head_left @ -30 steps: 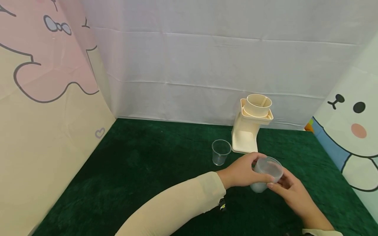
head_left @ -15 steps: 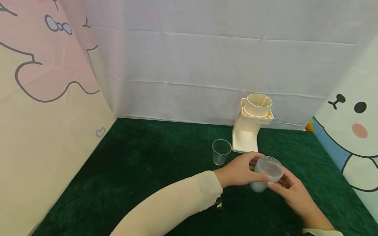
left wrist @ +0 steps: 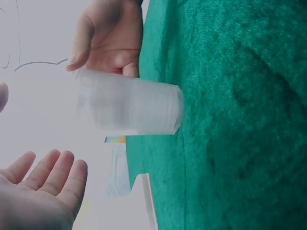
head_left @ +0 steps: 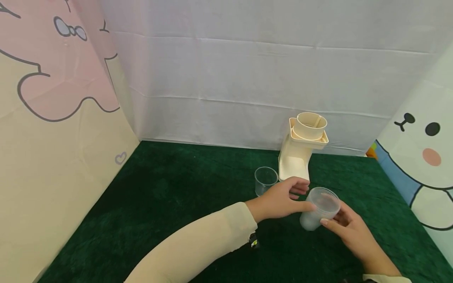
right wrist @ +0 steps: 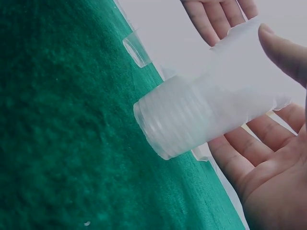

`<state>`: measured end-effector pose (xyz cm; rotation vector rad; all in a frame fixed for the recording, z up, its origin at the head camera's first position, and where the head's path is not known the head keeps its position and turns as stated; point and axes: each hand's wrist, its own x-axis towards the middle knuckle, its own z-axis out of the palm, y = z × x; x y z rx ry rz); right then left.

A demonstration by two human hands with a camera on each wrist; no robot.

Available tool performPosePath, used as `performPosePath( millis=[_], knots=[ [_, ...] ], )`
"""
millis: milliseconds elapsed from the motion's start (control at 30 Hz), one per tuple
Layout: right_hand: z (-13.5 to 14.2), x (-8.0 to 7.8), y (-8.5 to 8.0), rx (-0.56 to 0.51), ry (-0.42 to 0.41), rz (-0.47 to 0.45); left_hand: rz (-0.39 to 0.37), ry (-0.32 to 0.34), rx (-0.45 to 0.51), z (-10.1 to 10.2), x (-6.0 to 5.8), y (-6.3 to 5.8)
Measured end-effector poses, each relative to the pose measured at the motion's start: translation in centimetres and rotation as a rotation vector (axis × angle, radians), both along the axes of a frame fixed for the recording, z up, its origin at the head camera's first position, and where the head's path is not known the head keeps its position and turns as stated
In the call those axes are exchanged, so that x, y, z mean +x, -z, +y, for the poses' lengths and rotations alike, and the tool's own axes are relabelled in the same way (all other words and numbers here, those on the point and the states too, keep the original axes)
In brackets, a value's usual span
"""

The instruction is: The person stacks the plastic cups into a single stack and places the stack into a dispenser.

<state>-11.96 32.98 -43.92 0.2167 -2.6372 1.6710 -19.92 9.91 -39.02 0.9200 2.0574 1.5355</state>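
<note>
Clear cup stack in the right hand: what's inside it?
The cup stack held in the right hand shows close-set rims in the head view, so cups are nested inside one another. Nothing else can be made out in the top one; the lower cups' insides are covered.

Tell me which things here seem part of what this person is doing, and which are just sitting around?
Part of the job, it seems:
- stack of clear cups
- right hand, holding the stack
- left hand, open beside it

Apparently just standing by, neither being held:
- single clear cup
- cream-coloured stand
</note>
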Motion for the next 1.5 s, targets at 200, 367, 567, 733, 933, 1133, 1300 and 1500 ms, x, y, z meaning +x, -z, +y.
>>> performPosePath(
  millis=[200,367,567,733,933,1133,1300,1500],
  knots=[
    [0.0,0.0,0.0,0.001,0.003,0.007,-0.007,-0.008,0.030,-1.3,0.0,-0.6],
    [-0.1,-0.1,0.0,0.026,0.009,0.003,-0.021,-0.013,0.073,-2.6,0.1,-1.1],
    [-0.2,-0.1,-0.1,0.049,0.014,-0.003,-0.024,-0.039,0.126,-4.1,0.0,-1.5],
    [-0.3,-0.1,-0.1,0.074,0.026,-0.010,0.018,-0.084,0.128,-5.2,-0.1,-2.1],
    [-0.4,-0.1,-0.3,0.089,0.045,-0.066,0.039,-0.161,0.130,-6.6,-0.4,-3.0],
    [-0.2,0.0,-0.3,0.076,0.023,-0.016,0.102,-0.217,0.168,-7.7,-2.1,-2.1],
    [-0.2,0.2,0.0,0.031,0.000,0.034,0.134,-0.237,0.191,-8.4,-3.2,-1.1],
    [-0.1,0.1,0.1,0.014,0.000,0.035,0.132,-0.272,0.183,-9.3,-4.1,0.2]
  ],
)
